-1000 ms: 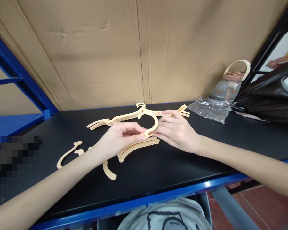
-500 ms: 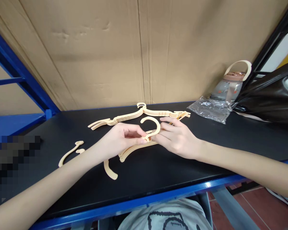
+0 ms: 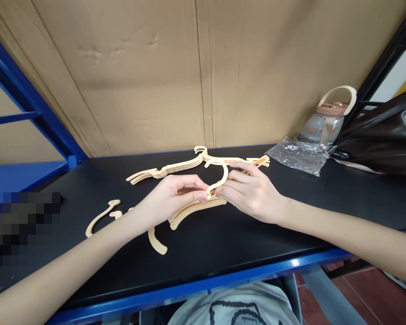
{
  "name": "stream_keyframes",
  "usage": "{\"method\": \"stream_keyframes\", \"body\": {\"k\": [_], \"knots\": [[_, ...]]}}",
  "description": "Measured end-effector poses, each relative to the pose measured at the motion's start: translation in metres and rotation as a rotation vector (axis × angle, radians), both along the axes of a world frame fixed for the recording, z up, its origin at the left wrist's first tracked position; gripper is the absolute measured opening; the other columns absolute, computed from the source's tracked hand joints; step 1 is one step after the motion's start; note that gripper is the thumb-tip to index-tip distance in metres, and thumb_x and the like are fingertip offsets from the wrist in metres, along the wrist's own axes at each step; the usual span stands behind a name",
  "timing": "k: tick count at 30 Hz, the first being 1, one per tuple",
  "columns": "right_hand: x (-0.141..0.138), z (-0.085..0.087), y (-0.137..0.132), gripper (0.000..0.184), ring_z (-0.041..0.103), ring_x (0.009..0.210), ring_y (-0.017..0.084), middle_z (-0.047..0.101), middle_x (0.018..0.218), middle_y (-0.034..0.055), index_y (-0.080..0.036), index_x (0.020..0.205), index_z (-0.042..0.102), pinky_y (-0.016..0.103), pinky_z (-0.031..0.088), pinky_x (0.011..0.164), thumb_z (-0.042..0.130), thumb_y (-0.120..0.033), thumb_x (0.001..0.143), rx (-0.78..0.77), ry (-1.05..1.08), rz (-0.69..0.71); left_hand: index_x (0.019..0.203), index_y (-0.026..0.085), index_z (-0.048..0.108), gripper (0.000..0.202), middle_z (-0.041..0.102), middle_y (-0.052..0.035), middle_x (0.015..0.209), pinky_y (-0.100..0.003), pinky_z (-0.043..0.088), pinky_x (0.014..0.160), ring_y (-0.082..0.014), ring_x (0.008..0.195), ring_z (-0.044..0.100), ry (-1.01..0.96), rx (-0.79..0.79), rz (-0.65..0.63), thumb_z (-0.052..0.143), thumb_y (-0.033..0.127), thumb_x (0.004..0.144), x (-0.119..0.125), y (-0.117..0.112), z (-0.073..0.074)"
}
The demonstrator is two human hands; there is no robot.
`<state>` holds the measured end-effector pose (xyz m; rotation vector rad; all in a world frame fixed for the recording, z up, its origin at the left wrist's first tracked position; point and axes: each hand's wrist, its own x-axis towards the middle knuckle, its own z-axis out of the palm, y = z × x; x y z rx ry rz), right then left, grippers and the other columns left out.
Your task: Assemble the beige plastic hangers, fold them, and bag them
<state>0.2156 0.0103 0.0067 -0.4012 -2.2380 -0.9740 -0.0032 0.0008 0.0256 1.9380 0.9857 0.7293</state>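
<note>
A cream plastic hanger hook (image 3: pixel 226 171) stands up between my hands. Thumb and fingers of my left hand (image 3: pixel 182 194) pinch the joint at its base. My right hand (image 3: pixel 252 192) is closed at the right of the hook, and a hanger arm (image 3: pixel 255 166) sticks out past its fingers to the upper right; the grip itself is hidden behind the knuckles. Below the hands lie stacked hanger arms (image 3: pixel 192 210). Loose hooks lie to the left: one long curved piece (image 3: pixel 99 221) and another curved piece (image 3: pixel 157 243) partly under my left forearm.
Several folding hangers (image 3: pixel 182 166) lie stacked at the back of the black table (image 3: pixel 223 266). A clear plastic bag (image 3: pixel 297 155), a water bottle (image 3: pixel 325 124) and a black bag (image 3: pixel 385 140) are at the right. Cardboard (image 3: pixel 138 81) stands behind; a blue frame (image 3: pixel 50 104) rises at left.
The hook between my hands has tilted back, away from me, with its curl now farther right and higher. Both hands keep nearly the same place. The view has shifted slightly.
</note>
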Motion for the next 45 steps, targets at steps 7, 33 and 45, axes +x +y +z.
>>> {"method": "stream_keyframes", "body": {"k": [7,33,45], "knots": [[0.001,-0.003,-0.001,0.035,0.054,0.062,0.013,0.061,0.059,-0.0038,-0.02,0.068,0.063,0.03,0.046,0.095,0.044,-0.009,0.094,0.098,0.0,0.062,0.081,0.018,0.064,0.014,0.068,0.0018,0.081,-0.025,0.051,0.077,-0.0144,0.081,0.065,0.045,0.011,-0.067,0.064,0.032,0.084,0.002,0.0,0.0],[-0.001,-0.004,-0.004,0.031,0.047,0.058,0.013,0.059,0.058,-0.002,-0.017,0.066,0.062,0.03,0.039,0.064,0.048,-0.006,0.092,0.058,-0.062,0.061,0.073,0.019,0.061,0.015,0.065,0.0042,0.071,-0.024,0.046,0.065,-0.0143,0.07,0.064,0.167,0.113,0.043,0.065,0.032,0.08,0.005,-0.007,-0.006],[-0.003,-0.006,-0.011,0.029,0.052,0.061,0.013,0.062,0.062,0.0003,-0.016,0.069,0.06,0.029,0.036,0.058,0.048,-0.008,0.093,0.054,-0.133,0.038,0.067,0.02,0.068,0.018,0.062,0.0049,0.058,-0.023,0.035,0.05,-0.0125,0.055,0.055,0.326,0.118,0.249,0.07,0.037,0.072,0.007,-0.008,-0.006]]}}
